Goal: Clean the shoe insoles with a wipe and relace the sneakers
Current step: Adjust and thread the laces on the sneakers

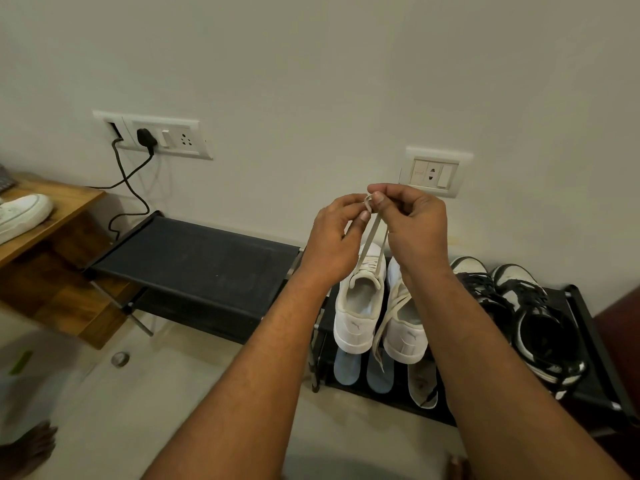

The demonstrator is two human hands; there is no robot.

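**Inspector A:** We record both hands raised above the shoe rack (pixel 207 261). The left hand (pixel 332 237) and the right hand (pixel 412 220) each pinch the lace (pixel 372 233) near its ends, thumb against forefinger. The fingers (pixel 363 215) of both are clamped on it, and the two grips almost touch.

**Inspector B:** Agreed. From that pinch we see two strands run down, fairly taut, to the white sneaker (pixel 360 306). It stands heel toward us on the rack's top tier. We judge the ends are held high and together either to even their lengths or to begin a knot. We cannot tell which.

**Inspector A:** So the lace sits inside the fingers at its upper end. The sneaker itself lies well below them, and neither hand grips it.

**Inspector B:** We note its partner (pixel 405 327) just beside it on the right. A loose lace (pixel 388 317) is draped across its opening and hangs past the tier's edge. In our judgement that shoe is not yet relaced. The insoles (pixel 346 370) lie on the lower tier beneath the pair, out of the shoes. We take it they are to be refitted once the lacing is finished.
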